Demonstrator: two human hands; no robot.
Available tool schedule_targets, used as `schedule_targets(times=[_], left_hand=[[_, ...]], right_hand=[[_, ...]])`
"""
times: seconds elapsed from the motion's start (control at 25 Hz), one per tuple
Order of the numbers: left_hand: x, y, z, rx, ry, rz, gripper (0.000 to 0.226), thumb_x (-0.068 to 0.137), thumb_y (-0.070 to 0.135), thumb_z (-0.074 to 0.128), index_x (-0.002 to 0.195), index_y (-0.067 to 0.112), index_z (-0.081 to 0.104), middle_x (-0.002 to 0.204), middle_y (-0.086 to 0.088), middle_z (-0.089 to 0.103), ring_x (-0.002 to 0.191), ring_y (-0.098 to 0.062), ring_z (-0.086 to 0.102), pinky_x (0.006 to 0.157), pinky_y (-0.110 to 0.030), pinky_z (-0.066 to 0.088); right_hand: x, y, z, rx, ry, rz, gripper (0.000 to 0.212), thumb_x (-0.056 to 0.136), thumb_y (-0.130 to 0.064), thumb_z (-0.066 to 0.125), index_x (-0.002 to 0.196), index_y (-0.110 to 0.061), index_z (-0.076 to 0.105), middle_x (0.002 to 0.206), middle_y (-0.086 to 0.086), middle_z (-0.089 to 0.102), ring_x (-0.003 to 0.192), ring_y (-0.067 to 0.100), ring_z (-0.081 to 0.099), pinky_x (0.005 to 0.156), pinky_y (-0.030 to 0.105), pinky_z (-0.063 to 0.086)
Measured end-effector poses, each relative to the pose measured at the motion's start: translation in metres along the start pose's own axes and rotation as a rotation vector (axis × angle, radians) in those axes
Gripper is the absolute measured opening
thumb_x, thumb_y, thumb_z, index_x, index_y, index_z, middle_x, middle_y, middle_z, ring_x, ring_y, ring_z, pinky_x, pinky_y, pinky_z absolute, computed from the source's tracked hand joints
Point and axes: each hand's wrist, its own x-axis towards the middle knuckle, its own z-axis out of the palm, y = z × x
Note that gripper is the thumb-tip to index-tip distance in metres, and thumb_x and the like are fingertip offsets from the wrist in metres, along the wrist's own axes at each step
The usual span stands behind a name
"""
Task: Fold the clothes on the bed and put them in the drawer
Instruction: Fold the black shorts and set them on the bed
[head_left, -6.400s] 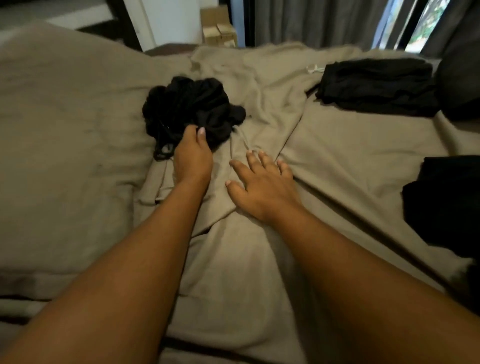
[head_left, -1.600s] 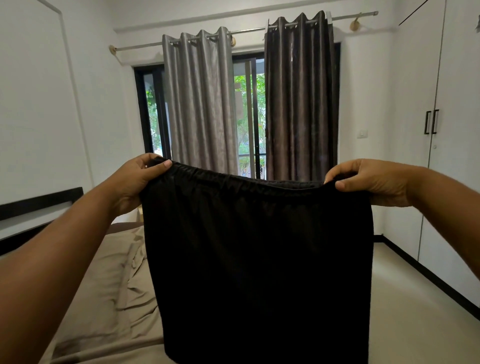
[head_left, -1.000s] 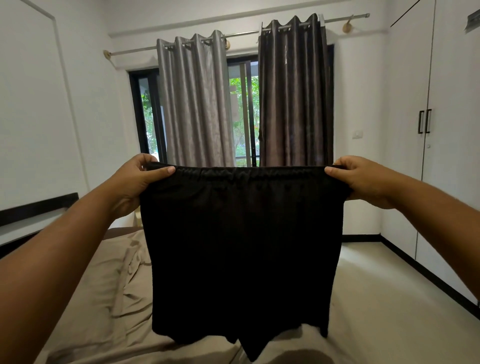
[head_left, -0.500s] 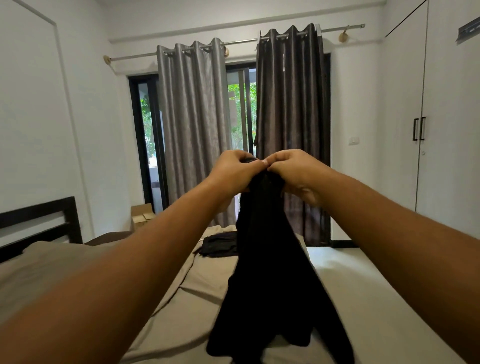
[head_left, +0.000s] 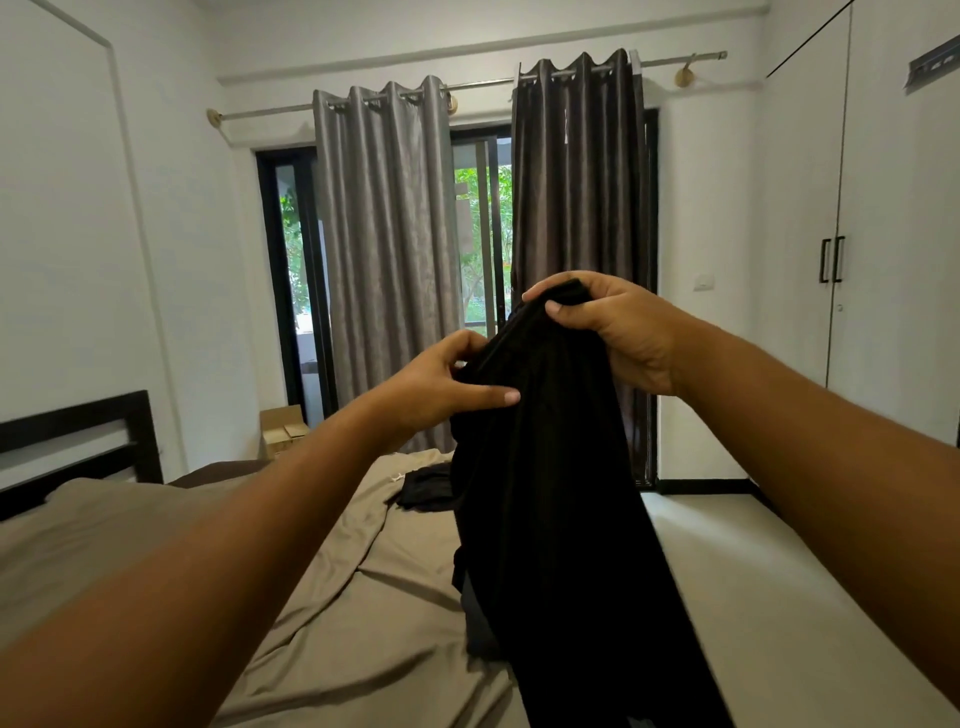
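Observation:
A pair of black shorts (head_left: 550, 499) hangs folded in half lengthwise in front of me, above the bed (head_left: 337, 597) with its tan sheet. My right hand (head_left: 618, 332) grips the doubled waistband at the top. My left hand (head_left: 441, 384) sits lower and to the left, thumb laid across the front of the fabric and fingers behind it, pinching the folded edge. Another black garment (head_left: 423, 488) lies on the far part of the bed, partly hidden behind the shorts.
A dark headboard (head_left: 78, 441) stands at the left. Grey curtains (head_left: 384, 260) and a glass door fill the far wall, with a cardboard box (head_left: 283, 428) below. White wardrobe doors (head_left: 857, 234) line the right side, beyond open floor (head_left: 753, 571).
The shorts were held spread by the waistband; my hands came together and doubled them. Since half a second ago my left hand has slid down the folded edge while the right stays on top.

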Motion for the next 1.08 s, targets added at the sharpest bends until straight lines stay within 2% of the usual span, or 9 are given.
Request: schedule_targets(times=[0.08, 0.16, 0.28, 0.4, 0.56, 0.72, 0.84, 0.96, 1.08], left_hand=[[-0.004, -0.010, 0.001, 0.002, -0.065, -0.012, 0.046, 0.082, 0.016, 0.080, 0.124, 0.019, 0.061, 0.121, -0.001, 0.067, 0.112, -0.015, 0.066, 0.088, -0.026, 0.057], [-0.008, -0.015, 0.001, 0.118, -0.097, -0.022, 0.041, 0.082, 0.021, 0.080, 0.121, 0.019, 0.067, 0.125, 0.003, 0.065, 0.115, -0.013, 0.064, 0.090, -0.025, 0.056], [-0.011, -0.015, -0.011, 0.250, -0.011, -0.029, 0.033, 0.087, 0.029, 0.075, 0.116, 0.015, 0.067, 0.123, 0.002, 0.058, 0.110, -0.014, 0.062, 0.079, -0.018, 0.054], [-0.014, -0.009, -0.023, 0.030, 0.026, -0.050, 0.029, 0.095, 0.018, 0.065, 0.121, 0.010, 0.057, 0.113, -0.010, 0.066, 0.096, -0.017, 0.072, 0.074, -0.024, 0.058], [-0.013, -0.003, -0.025, -0.194, 0.108, -0.042, 0.036, 0.098, 0.015, 0.060, 0.132, 0.012, 0.047, 0.120, -0.013, 0.062, 0.098, -0.023, 0.072, 0.076, -0.032, 0.061], [-0.015, -0.002, -0.036, -0.374, 0.179, -0.053, 0.046, 0.087, 0.017, 0.069, 0.131, 0.015, 0.055, 0.123, -0.013, 0.062, 0.097, -0.022, 0.074, 0.077, -0.035, 0.062], [-0.020, -0.003, -0.051, -0.316, 0.078, -0.155, 0.058, 0.075, 0.016, 0.075, 0.131, 0.014, 0.058, 0.125, -0.015, 0.063, 0.099, -0.024, 0.074, 0.081, -0.035, 0.061], [-0.025, -0.011, -0.066, -0.123, -0.083, -0.368, 0.066, 0.065, 0.018, 0.083, 0.127, 0.008, 0.062, 0.120, -0.015, 0.071, 0.105, -0.025, 0.072, 0.085, -0.034, 0.061], [-0.030, -0.029, -0.084, -0.011, -0.179, -0.445, 0.077, 0.055, 0.021, 0.091, 0.126, 0.010, 0.064, 0.119, -0.012, 0.073, 0.111, -0.027, 0.070, 0.089, -0.037, 0.060]], right_hand=[[-0.002, -0.001, -0.003, 0.023, -0.024, -0.012, 0.021, 0.100, -0.004, 0.055, 0.110, -0.013, 0.071, 0.113, 0.012, 0.070, 0.108, 0.027, 0.070, 0.086, 0.037, 0.061], [-0.004, 0.000, -0.007, 0.032, -0.039, -0.006, 0.021, 0.100, -0.004, 0.054, 0.107, -0.014, 0.071, 0.110, 0.010, 0.070, 0.105, 0.025, 0.070, 0.085, 0.036, 0.061], [-0.008, 0.005, -0.017, 0.003, -0.032, 0.023, 0.021, 0.101, -0.005, 0.053, 0.109, -0.013, 0.070, 0.108, 0.009, 0.070, 0.103, 0.023, 0.070, 0.081, 0.031, 0.061], [-0.009, 0.016, -0.022, -0.120, 0.032, 0.036, 0.021, 0.104, -0.010, 0.050, 0.116, -0.015, 0.067, 0.109, 0.006, 0.067, 0.101, 0.019, 0.069, 0.079, 0.027, 0.060], [-0.005, 0.027, -0.015, -0.344, 0.191, -0.062, 0.020, 0.106, -0.019, 0.049, 0.122, -0.020, 0.060, 0.107, -0.001, 0.063, 0.100, 0.014, 0.063, 0.083, 0.027, 0.059], [-0.004, 0.032, -0.012, -0.098, 0.183, -0.010, 0.022, 0.098, -0.022, 0.064, 0.120, -0.020, 0.064, 0.113, 0.002, 0.070, 0.099, 0.016, 0.071, 0.074, 0.023, 0.060], [-0.003, 0.035, -0.008, 0.010, 0.066, 0.160, 0.039, 0.089, -0.018, 0.074, 0.126, -0.009, 0.064, 0.115, 0.010, 0.075, 0.100, 0.019, 0.075, 0.074, 0.027, 0.061], [0.001, 0.044, 0.001, -0.044, -0.054, 0.305, 0.036, 0.088, -0.015, 0.073, 0.121, -0.002, 0.068, 0.113, 0.012, 0.076, 0.102, 0.022, 0.074, 0.077, 0.030, 0.062], [0.008, 0.059, 0.015, -0.057, -0.144, 0.352, 0.031, 0.092, -0.011, 0.069, 0.122, -0.002, 0.068, 0.116, 0.012, 0.075, 0.105, 0.021, 0.074, 0.080, 0.030, 0.062]])
